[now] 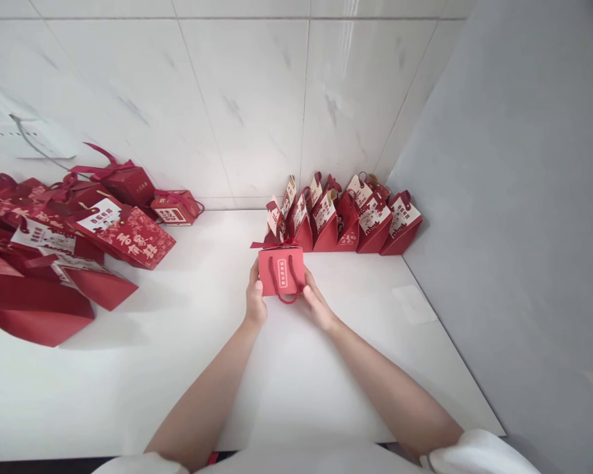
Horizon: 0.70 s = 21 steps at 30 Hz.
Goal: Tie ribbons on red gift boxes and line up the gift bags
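Observation:
Between my two hands is a small red gift bag (pixel 267 276) with a twisted cord handle, a ribbon at its far edge and a pale printed label. My left hand (pixel 255 299) grips its left side, thumb on the near face. On the opposite side my right hand (pixel 319 304) closes around the lower corner, thumb by the cord. The fingers behind the bag are mostly hidden. Just beyond it stand several red gift boxes (pixel 325 227) with white and red fronts, set close together in rows.
A heap of red gift boxes and bags (pixel 74 243) covers the left of the white table (pixel 197 368). One small red box (pixel 178 209) sits beside it against the tiled wall (pixel 247 99). A grey panel (pixel 518 197) borders the right. A pale square patch (pixel 415 304) lies near that edge.

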Motion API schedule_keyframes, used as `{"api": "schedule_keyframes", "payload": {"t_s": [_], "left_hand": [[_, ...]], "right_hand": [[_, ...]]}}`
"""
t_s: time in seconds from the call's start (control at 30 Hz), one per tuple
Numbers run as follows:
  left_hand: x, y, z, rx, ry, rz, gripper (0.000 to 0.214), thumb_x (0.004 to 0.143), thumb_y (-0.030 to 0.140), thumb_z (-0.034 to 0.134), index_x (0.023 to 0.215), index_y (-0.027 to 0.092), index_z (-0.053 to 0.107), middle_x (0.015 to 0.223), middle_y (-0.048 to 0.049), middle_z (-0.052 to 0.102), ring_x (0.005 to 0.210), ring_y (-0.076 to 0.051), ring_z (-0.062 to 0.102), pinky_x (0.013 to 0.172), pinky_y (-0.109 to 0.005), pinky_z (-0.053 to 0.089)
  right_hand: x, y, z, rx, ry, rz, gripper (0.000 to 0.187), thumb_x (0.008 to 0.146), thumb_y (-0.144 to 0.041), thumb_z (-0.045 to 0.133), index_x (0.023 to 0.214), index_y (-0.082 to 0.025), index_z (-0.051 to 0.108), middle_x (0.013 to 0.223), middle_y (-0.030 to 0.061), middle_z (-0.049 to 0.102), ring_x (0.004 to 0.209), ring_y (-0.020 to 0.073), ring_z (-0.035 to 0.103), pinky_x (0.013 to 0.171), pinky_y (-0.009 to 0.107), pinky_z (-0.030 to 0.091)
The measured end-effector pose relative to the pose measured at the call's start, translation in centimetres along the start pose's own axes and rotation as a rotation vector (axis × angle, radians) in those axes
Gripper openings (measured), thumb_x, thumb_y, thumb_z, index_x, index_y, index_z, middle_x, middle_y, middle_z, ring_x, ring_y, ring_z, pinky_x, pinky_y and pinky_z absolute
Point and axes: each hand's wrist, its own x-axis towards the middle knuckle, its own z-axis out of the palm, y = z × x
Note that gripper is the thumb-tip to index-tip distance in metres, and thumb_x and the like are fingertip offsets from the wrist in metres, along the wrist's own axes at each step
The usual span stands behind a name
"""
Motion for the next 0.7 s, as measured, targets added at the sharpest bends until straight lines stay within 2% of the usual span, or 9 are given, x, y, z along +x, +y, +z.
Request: {"api": "schedule_keyframes", "payload": {"t_s": [0.1, 0.2, 0.3, 0.4, 0.47, 0.63, 0.7], "left_hand": [[-0.3, 0.6, 0.3, 0.061, -0.052, 0.05, 0.063, 0.089, 0.062, 0.045, 0.14, 0.025, 0.05, 0.144, -0.0092, 0.052, 0.132, -0.033, 0.047, 0.111, -0.047, 0.039], [-0.4, 0.8, 0.5, 0.062, -0.062, 0.037, 0.066, 0.089, 0.062, 0.047, 0.143, 0.024, 0.046, 0.146, -0.0104, 0.049, 0.134, -0.033, 0.045, 0.111, -0.048, 0.038], [-0.3, 0.7, 0.7, 0.046, -0.072, -0.034, 0.067, 0.089, 0.061, 0.048, 0.144, 0.023, 0.046, 0.15, -0.0102, 0.046, 0.141, -0.033, 0.037, 0.116, -0.048, 0.032], [0.0, 0.8, 0.8, 0.039, -0.134, -0.13, 0.063, 0.091, 0.059, 0.047, 0.142, 0.023, 0.049, 0.153, -0.0081, 0.044, 0.147, -0.031, 0.029, 0.12, -0.046, 0.027], [0.1, 0.9, 0.7, 0.027, -0.174, -0.174, 0.062, 0.091, 0.059, 0.048, 0.142, 0.023, 0.051, 0.152, -0.0076, 0.046, 0.148, -0.03, 0.029, 0.121, -0.046, 0.026], [0.1, 1.1, 0.5, -0.026, -0.117, -0.239, 0.062, 0.093, 0.059, 0.045, 0.142, 0.02, 0.052, 0.144, -0.01, 0.055, 0.141, -0.03, 0.041, 0.119, -0.047, 0.031], [0.2, 1.2, 0.3, -0.031, -0.091, -0.268, 0.06, 0.094, 0.058, 0.045, 0.139, 0.019, 0.055, 0.136, -0.0106, 0.061, 0.135, -0.031, 0.049, 0.116, -0.046, 0.035]], "right_hand": [[0.2, 0.3, -0.4, 0.054, -0.07, -0.007, 0.062, 0.09, -0.061, 0.056, 0.145, -0.033, 0.044, 0.155, 0.0013, 0.042, 0.144, 0.0267, 0.038, 0.117, 0.05, 0.034], [0.3, 0.8, -0.4, 0.131, -0.011, 0.034, 0.061, 0.091, -0.06, 0.055, 0.144, -0.033, 0.045, 0.153, 0.002, 0.045, 0.142, 0.0267, 0.04, 0.115, 0.05, 0.036], [0.5, 1.1, -0.5, 0.23, -0.005, 0.108, 0.06, 0.092, -0.058, 0.053, 0.145, -0.032, 0.042, 0.153, 0.0033, 0.045, 0.139, 0.0276, 0.044, 0.108, 0.049, 0.044], [0.9, 1.4, -0.9, 0.305, 0.016, 0.191, 0.058, 0.092, -0.056, 0.054, 0.144, -0.033, 0.042, 0.147, 0.005, 0.051, 0.129, 0.0293, 0.054, 0.096, 0.048, 0.054], [1.0, 1.6, -1.2, 0.309, 0.035, 0.208, 0.058, 0.093, -0.056, 0.054, 0.144, -0.033, 0.04, 0.144, 0.0058, 0.053, 0.127, 0.0297, 0.056, 0.093, 0.048, 0.056], [0.5, 1.4, -1.4, 0.085, 0.013, 0.034, 0.064, 0.092, -0.053, 0.057, 0.149, -0.032, 0.035, 0.157, 0.0046, 0.037, 0.142, 0.0271, 0.04, 0.112, 0.047, 0.042], [0.2, 1.2, -1.3, -0.002, 0.007, -0.025, 0.071, 0.091, -0.054, 0.058, 0.152, -0.032, 0.028, 0.159, 0.0058, 0.032, 0.14, 0.0273, 0.043, 0.111, 0.046, 0.044]]}}
